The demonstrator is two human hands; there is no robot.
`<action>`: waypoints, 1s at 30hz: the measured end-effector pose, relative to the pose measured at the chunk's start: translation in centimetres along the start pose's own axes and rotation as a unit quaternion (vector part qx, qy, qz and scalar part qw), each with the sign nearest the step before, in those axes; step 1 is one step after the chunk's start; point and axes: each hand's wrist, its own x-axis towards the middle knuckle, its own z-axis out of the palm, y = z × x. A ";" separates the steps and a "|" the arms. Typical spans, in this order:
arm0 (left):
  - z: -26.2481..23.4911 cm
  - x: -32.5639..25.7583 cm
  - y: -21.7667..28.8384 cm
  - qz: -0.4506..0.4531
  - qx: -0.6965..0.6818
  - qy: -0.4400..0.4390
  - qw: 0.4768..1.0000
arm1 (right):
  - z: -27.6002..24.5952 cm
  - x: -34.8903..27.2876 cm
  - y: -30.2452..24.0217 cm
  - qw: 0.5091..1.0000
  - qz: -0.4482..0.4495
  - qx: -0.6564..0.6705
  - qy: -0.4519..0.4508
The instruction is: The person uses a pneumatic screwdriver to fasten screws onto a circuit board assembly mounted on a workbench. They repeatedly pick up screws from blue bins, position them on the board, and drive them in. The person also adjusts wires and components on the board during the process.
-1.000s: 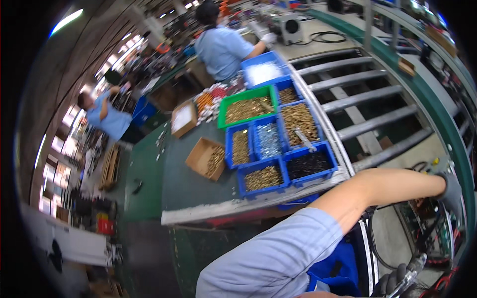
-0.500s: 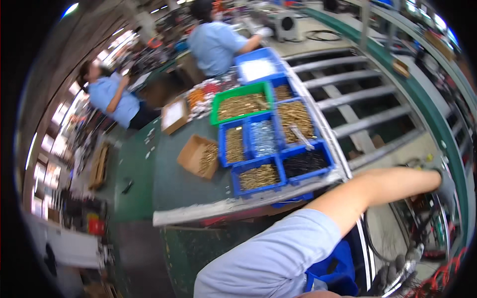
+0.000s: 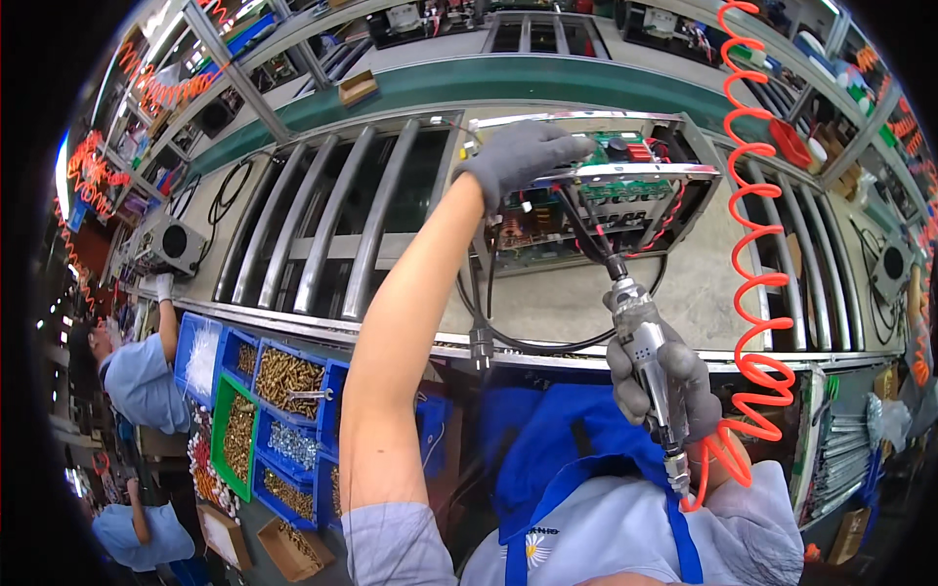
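Note:
My left hand [image 3: 528, 161], in a grey glove, lies over the left end of a metal-framed device [image 3: 586, 176], fingers stretched toward its green circuit board [image 3: 640, 146]. My right hand [image 3: 674, 376], also gloved, is wrapped round a silver air screwdriver [image 3: 640, 337]. The tool points up and away from me, its tip end close to the device's near side; whether it touches anything cannot be made out. An orange coiled air hose [image 3: 757, 278] runs from the tool's near end. A black power cord with a plug [image 3: 481, 342] loops in front of the device.
Metal rollers [image 3: 322, 220] flank the device. At the lower left stand blue bins [image 3: 337, 381] of brass-coloured and other small parts, a green bin [image 3: 233, 430] and a cardboard box [image 3: 293, 552]. Two people in light blue shirts [image 3: 147, 386] are beyond them at left.
My view has swung right, from the parts bins to the device. The left hand now lies on the device. The air screwdriver, earlier at the lower right edge, is now before me.

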 end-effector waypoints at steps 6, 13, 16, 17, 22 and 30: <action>0.0 -2.5 1.7 -0.023 -0.073 0.159 0.984 | -1.4 -0.7 -1.2 0.996 0.066 -0.046 0.026; 5.0 -9.8 6.4 0.125 -0.177 0.416 0.883 | -4.8 1.8 -2.4 0.997 0.057 -0.054 0.009; 10.0 -14.3 6.3 0.038 -0.168 0.426 0.888 | -5.9 3.6 -3.8 0.995 0.070 -0.069 -0.027; 11.8 -15.2 6.1 0.000 -0.265 0.429 0.864 | -6.1 4.2 -3.9 0.994 0.066 -0.074 -0.044; 17.6 -17.2 4.5 -0.199 -0.434 0.436 0.763 | -8.1 5.9 -4.5 0.994 0.083 0.016 -0.076; 17.8 -15.8 3.7 -0.287 -0.463 0.440 0.713 | -9.5 2.8 -4.4 0.990 0.115 0.056 -0.063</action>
